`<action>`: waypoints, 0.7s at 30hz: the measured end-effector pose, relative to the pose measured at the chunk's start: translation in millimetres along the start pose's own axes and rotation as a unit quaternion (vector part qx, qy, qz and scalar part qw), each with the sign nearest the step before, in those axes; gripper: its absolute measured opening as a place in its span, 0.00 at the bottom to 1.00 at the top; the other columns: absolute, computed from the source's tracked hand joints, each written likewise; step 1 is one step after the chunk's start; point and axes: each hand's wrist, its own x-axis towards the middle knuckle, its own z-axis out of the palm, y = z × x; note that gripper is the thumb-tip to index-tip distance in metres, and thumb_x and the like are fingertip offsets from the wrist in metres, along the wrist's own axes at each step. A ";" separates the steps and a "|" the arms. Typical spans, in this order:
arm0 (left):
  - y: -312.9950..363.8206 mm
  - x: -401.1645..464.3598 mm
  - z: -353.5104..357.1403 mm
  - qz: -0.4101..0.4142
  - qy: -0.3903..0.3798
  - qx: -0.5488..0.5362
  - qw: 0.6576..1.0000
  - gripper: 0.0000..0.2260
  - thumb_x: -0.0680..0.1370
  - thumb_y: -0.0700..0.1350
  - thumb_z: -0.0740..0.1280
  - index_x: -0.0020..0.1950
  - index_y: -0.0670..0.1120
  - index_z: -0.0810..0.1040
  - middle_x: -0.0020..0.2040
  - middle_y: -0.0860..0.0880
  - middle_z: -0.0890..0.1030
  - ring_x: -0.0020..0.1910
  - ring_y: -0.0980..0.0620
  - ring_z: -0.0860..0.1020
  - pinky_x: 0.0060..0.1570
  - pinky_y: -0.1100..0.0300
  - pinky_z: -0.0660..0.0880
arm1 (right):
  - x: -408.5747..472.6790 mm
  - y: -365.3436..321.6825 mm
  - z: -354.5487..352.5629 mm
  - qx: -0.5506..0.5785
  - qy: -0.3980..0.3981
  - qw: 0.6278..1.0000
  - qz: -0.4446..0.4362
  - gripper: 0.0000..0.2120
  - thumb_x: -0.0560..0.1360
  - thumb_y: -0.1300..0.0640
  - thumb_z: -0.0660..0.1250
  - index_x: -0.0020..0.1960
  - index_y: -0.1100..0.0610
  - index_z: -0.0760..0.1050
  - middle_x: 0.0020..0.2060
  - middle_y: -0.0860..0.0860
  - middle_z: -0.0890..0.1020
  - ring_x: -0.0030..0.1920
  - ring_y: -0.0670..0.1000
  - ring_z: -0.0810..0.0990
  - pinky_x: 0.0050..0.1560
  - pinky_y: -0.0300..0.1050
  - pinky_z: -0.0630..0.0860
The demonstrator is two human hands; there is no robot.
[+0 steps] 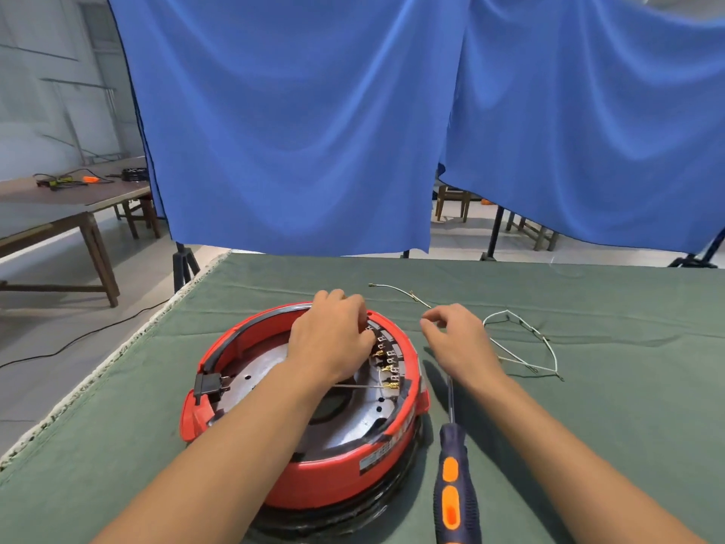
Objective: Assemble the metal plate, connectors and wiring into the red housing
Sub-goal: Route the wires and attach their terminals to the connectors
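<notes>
Inside, round red housing [337,477], silver metal plate [345,426], brass connectors [386,369]; hand grips unclear

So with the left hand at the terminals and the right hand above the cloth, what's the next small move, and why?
Probably the right hand moves to the loose wires beside it and picks one up. It holds nothing, the wires lie unconnected on the cloth, and the left hand is already at the housing's terminals.

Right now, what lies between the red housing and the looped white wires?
In the head view, the right hand hovers there, with the screwdriver on green cloth nearer the camera.
</notes>
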 end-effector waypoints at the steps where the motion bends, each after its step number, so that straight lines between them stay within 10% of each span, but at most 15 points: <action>1: -2.4 3.1 1.5 -0.002 0.003 -0.004 1.000 0.03 0.74 0.49 0.64 0.45 0.51 0.73 0.44 0.54 0.70 0.52 0.50 0.69 0.42 0.57 0.65 | 10.7 1.1 6.8 -0.020 -0.011 1.000 0.000 0.11 0.77 0.54 0.62 0.55 0.57 0.79 0.55 0.54 0.79 0.57 0.54 0.76 0.57 0.47 0.70; 7: -11.1 15.3 7.6 -0.017 0.007 -0.059 0.998 0.02 0.71 0.47 0.65 0.41 0.52 0.72 0.43 0.54 0.72 0.49 0.51 0.71 0.41 0.58 0.65 | 62.8 11.4 42.0 -0.151 -0.048 0.987 0.038 0.19 0.79 0.53 0.58 0.68 0.59 0.68 0.65 0.57 0.70 0.65 0.58 0.68 0.62 0.50 0.67; 21: -12.3 18.6 7.0 -0.054 -0.044 -0.095 0.993 0.02 0.71 0.46 0.63 0.39 0.52 0.74 0.42 0.54 0.77 0.44 0.50 0.76 0.39 0.57 0.68 | 58.5 5.5 37.4 -0.217 -0.044 0.972 0.078 0.08 0.76 0.63 0.59 0.53 0.63 0.74 0.55 0.60 0.74 0.52 0.64 0.78 0.42 0.48 0.66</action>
